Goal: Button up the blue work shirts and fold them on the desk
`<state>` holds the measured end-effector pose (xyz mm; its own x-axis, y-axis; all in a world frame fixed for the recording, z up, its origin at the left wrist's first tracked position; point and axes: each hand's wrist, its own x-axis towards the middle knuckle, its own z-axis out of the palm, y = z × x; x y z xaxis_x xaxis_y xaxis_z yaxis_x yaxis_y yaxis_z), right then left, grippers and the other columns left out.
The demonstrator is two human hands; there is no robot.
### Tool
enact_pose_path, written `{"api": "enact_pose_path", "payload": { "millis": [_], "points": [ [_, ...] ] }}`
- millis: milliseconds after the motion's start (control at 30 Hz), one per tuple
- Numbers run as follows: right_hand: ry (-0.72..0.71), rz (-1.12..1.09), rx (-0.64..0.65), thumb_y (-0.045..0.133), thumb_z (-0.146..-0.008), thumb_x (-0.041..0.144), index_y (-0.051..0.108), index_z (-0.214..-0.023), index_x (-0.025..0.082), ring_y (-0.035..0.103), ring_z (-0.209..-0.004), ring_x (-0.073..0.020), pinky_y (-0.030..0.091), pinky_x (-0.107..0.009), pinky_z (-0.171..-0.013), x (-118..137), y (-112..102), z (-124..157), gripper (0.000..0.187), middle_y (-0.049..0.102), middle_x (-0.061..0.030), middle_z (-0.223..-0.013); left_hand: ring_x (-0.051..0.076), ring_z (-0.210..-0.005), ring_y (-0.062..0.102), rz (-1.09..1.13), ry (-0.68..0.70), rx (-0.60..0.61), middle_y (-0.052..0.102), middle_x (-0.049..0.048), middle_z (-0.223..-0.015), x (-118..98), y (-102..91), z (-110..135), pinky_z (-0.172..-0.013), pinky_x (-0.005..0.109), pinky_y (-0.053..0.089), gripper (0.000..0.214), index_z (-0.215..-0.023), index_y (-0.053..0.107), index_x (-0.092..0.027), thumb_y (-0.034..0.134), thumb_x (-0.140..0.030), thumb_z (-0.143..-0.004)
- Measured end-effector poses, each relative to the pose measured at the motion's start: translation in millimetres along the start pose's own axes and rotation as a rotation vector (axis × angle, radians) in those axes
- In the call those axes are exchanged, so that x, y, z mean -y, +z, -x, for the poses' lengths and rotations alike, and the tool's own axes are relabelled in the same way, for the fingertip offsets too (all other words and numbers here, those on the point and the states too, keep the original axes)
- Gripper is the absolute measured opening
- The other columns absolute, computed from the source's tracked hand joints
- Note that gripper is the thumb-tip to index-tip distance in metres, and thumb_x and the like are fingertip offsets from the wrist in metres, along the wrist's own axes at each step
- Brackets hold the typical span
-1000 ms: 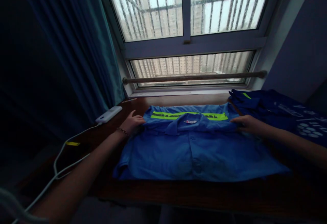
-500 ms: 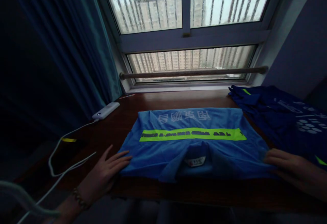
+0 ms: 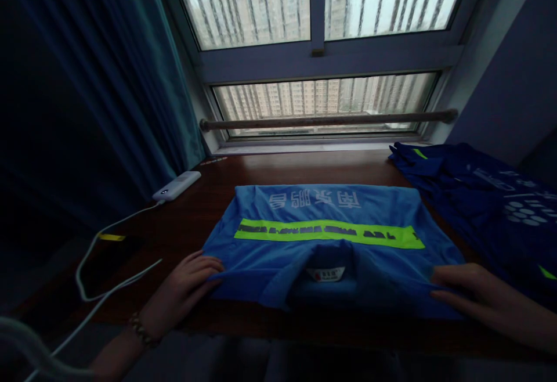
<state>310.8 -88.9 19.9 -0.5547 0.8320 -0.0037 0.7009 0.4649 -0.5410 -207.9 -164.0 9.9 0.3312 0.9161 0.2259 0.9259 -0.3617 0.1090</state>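
A blue work shirt with a yellow-green reflective band lies folded on the dark wooden table, its collar and label toward me. My left hand rests on the shirt's near left corner, fingers curled onto the fabric edge. My right hand lies on the near right corner, fingers stretched flat over the cloth. Whether either hand pinches the fabric is hard to tell in the dim light.
A pile of dark blue garments lies at the right. A white power bank with a white cable sits at the left, by a teal curtain. A barred window with a wooden rail is behind.
The shirt's top half was folded toward me, so its back with the band now faces up. Both hands came from the far shoulders to the near corners; my left fingers curled.
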Motion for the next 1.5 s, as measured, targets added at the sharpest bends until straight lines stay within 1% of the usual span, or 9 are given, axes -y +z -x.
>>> {"api": "enact_pose_path", "payload": {
  "millis": [100,233,400,567,800,1000,1233,1400,1500],
  "points": [
    [0.018,-0.018,0.109,0.051,-0.075,0.042,0.059,-0.066,0.025,0.055,-0.062,-0.0178,0.045,-0.027,-0.055,12.4,-0.1,1.5,0.021,0.059,-0.0014,-0.067,0.023,-0.101,0.054,-0.001,0.020,0.009,0.064,0.0016,-0.100,-18.4,-6.9,-4.9,-0.099,0.048,0.026,0.025,-0.097,0.060,-0.033,0.052,-0.036,-0.073],
    [0.010,-0.077,0.100,0.048,-0.077,0.044,0.062,-0.084,0.026,0.057,-0.075,-0.0214,0.046,-0.029,-0.062,39.3,-0.1,-19.1,0.024,0.063,-0.0043,-0.082,0.021,-0.098,0.055,0.168,0.025,0.037,0.060,0.0035,-0.108,-66.7,-4.5,-29.1,-0.087,0.036,0.042,0.037,-0.110,0.054,-0.031,0.053,-0.035,-0.073],
    [0.003,-0.182,0.118,0.049,-0.077,0.046,0.048,-0.116,0.021,0.057,-0.077,-0.0202,0.046,-0.030,-0.065,63.4,21.8,-66.4,0.046,0.061,-0.0059,-0.089,0.018,-0.075,0.058,0.365,-0.145,0.199,0.064,0.0047,-0.084,-107.7,13.9,-83.8,-0.064,0.028,0.044,0.030,-0.088,0.061,-0.023,0.053,-0.045,-0.070],
    [-0.092,-0.137,0.038,0.052,-0.076,0.036,0.038,-0.123,0.020,0.056,-0.084,-0.0220,0.045,-0.034,-0.070,70.2,45.3,-90.7,0.052,0.060,-0.0068,-0.093,0.016,-0.060,0.053,0.359,-0.273,0.251,0.058,0.0026,-0.062,-101.8,32.1,-110.6,-0.053,0.026,0.036,0.030,-0.060,0.050,-0.019,0.043,-0.044,-0.075],
    [-0.212,0.009,-0.155,0.045,-0.082,0.030,0.034,-0.127,0.020,0.050,-0.104,-0.0249,0.044,-0.042,-0.085,64.3,64.9,-81.2,0.048,0.052,-0.0111,-0.116,0.021,-0.065,0.059,0.104,-0.350,0.121,0.062,0.0087,-0.068,-105.1,44.0,-101.7,-0.057,0.032,0.040,0.031,-0.078,0.051,-0.020,0.026,-0.037,-0.085],
    [-0.562,0.332,0.028,0.052,-0.079,0.036,0.021,-0.135,0.018,0.023,-0.126,-0.0272,0.027,-0.045,-0.101,67.7,49.9,-67.5,0.067,0.026,-0.0090,-0.138,0.021,-0.125,0.028,0.013,0.124,-0.109,0.039,0.0086,-0.131,-123.6,30.0,-94.3,-0.101,0.043,0.025,0.037,-0.120,0.040,-0.019,0.031,-0.021,-0.085],
    [-0.400,0.293,0.203,0.038,-0.084,0.046,0.011,-0.137,0.018,0.013,-0.129,-0.0239,0.021,-0.043,-0.104,45.5,62.2,-69.8,0.065,0.009,-0.0076,-0.142,0.019,-0.129,0.018,0.096,0.154,0.245,0.020,0.0051,-0.141,-120.1,47.2,-92.1,-0.103,0.042,0.021,0.055,-0.135,0.016,-0.022,0.028,-0.043,-0.086],
    [-0.351,0.198,0.222,0.038,-0.085,0.042,0.009,-0.137,0.022,0.012,-0.129,-0.0222,0.022,-0.041,-0.104,50.6,49.2,-66.6,0.063,0.010,-0.0036,-0.143,0.019,-0.130,0.015,0.073,0.105,0.227,0.018,0.0043,-0.142,-115.3,39.8,-88.6,-0.104,0.042,0.020,0.054,-0.135,0.015,-0.022,0.026,-0.042,-0.086],
    [-0.211,0.255,0.069,0.036,-0.085,0.042,0.009,-0.137,0.022,0.011,-0.129,-0.0229,0.024,-0.043,-0.103,34.3,36.9,-53.8,0.062,0.012,-0.0030,-0.143,0.020,-0.130,0.016,-0.032,-0.077,0.109,0.021,0.0055,-0.141,-91.1,31.4,-70.0,-0.103,0.045,0.020,0.051,-0.134,0.020,-0.022,0.026,-0.039,-0.087]
  ]
}}
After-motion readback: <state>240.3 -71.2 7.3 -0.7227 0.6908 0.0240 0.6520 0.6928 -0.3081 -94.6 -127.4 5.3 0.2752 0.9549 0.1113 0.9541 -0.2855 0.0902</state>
